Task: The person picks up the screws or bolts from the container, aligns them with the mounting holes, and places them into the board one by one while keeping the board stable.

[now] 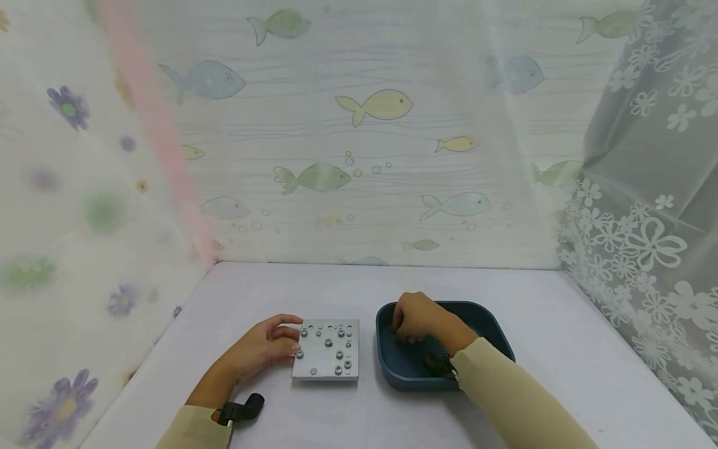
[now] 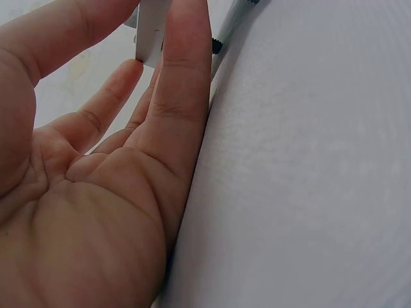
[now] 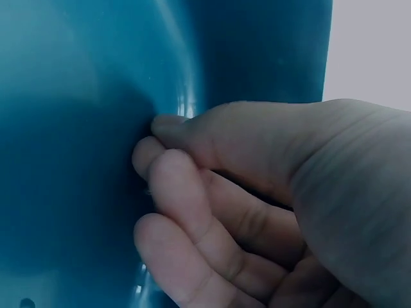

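Observation:
In the head view a silver metal plate lies on the white table, with several socket-head screws standing in it and a few bare holes along its far side. My left hand holds the plate by its left edge, thumb and fingers at the rim. From the left wrist, the plate shows between the fingers. Inside a dark blue tray, my right hand reaches down near the left wall. Its fingers are curled, the thumb tip meeting the index finger; anything between them is hidden.
The tray stands just right of the plate, a narrow strip of table between them. A small dark thing shows low in the right wrist view. Fish-printed cloth hangs behind, with patterned cloths at both sides.

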Tool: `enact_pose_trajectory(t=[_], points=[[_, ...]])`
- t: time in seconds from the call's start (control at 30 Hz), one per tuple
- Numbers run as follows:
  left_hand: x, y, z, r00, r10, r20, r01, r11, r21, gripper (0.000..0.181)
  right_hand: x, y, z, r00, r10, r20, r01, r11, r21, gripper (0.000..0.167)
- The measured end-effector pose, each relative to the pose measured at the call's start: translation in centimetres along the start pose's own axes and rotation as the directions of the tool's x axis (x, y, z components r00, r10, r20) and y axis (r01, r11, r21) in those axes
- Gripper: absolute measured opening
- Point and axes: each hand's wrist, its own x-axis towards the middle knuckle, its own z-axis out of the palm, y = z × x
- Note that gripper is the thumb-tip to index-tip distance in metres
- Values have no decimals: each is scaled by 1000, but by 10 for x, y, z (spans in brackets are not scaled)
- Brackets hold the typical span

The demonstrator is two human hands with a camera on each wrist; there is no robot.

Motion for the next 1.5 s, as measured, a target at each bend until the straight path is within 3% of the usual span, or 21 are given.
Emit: enact_pose_trajectory(t=[0.33, 0.67, 1.1, 1.23, 1.5], points=[[0, 2, 1, 1000, 0, -1, 0, 1000, 1, 70, -5, 4, -8, 1000, 6, -6, -6, 999, -34, 5], [0, 0, 0, 1000, 6, 5, -6, 1000, -5, 70, -4, 7, -8, 999, -3, -41, -4, 987, -161, 11], [1, 0, -1, 1000, 10, 12, -10, 1000, -12, 69, -6, -2, -6, 997, 1, -77, -28, 939, -343, 16], [1, 1, -1, 1000, 9, 12, -9, 1000, -15, 69, -9, -2, -8, 997, -24, -71, -1, 944, -330, 9], [0, 1, -1, 1000, 11, 6, -11, 1000, -7, 69, -14, -2, -19, 996, -84, -40, 73, 974, -213, 13]])
